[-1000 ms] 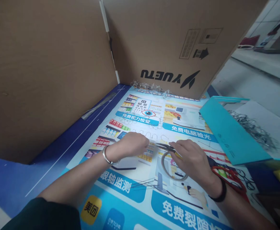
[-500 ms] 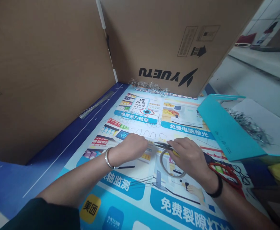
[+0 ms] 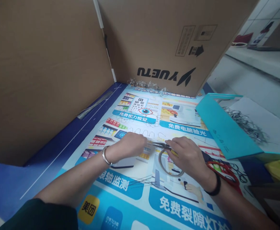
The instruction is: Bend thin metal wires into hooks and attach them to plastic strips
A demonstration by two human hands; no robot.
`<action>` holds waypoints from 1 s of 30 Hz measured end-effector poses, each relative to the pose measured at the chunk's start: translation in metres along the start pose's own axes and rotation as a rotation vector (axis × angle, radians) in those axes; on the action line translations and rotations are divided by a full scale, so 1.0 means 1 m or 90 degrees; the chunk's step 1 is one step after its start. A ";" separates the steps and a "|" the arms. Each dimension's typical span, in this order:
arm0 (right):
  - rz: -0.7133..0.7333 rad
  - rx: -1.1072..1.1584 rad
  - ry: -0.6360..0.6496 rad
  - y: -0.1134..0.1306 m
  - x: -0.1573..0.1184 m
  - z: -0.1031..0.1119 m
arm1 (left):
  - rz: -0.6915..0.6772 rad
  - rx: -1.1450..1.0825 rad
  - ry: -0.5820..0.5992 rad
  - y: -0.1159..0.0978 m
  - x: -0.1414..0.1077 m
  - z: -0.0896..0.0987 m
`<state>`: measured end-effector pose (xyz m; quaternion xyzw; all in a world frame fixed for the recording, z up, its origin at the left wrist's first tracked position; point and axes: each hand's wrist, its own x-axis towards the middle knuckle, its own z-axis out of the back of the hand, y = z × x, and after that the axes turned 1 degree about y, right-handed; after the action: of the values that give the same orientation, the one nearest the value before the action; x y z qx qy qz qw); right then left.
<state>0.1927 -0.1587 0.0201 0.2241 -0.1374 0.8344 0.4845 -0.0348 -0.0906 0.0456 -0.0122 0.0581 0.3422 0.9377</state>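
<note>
My right hand (image 3: 190, 156) is closed around a pair of long-nose pliers (image 3: 161, 145) with dark jaws and yellow on the handles. Their jaws point left toward my left hand (image 3: 134, 147), which is closed in a pinch on a thin wire, mostly hidden by the fingers. Just beyond both hands, several bent wire pieces (image 3: 143, 132) lie on the printed poster (image 3: 151, 191). Beneath the pliers is a ring-shaped roll of tape (image 3: 162, 166). Several straight wires (image 3: 137, 182) rest nearer to me.
Tall cardboard panels (image 3: 58, 64) stand at the left and back. Along the back panel's foot lies a heap of wire scraps (image 3: 149, 85). At right, a turquoise box (image 3: 226, 134) holds a tangle of wire (image 3: 247, 126). Red-handled scissors (image 3: 226, 174) lie by my right wrist.
The view has shifted slightly, so everything sits a little further left. Both hands and the pliers keep nearly the same pose.
</note>
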 end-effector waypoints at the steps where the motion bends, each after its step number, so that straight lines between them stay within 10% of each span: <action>1: 0.000 -0.002 -0.001 0.000 0.000 0.000 | 0.007 -0.008 -0.010 0.000 0.000 0.001; 8: 0.001 -0.008 -0.016 0.000 0.001 0.001 | 0.047 -0.209 -0.055 -0.002 0.003 0.015; 17: -0.032 -0.012 -0.027 -0.001 0.002 0.004 | 0.178 -0.857 -0.093 -0.003 0.018 0.001; 30: -0.066 -0.008 -0.034 0.001 0.002 0.005 | 0.226 -0.781 -0.162 -0.004 0.019 -0.005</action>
<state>0.1922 -0.1596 0.0253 0.2499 -0.1435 0.8011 0.5246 -0.0181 -0.0817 0.0380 -0.4951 -0.2583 0.4618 0.6892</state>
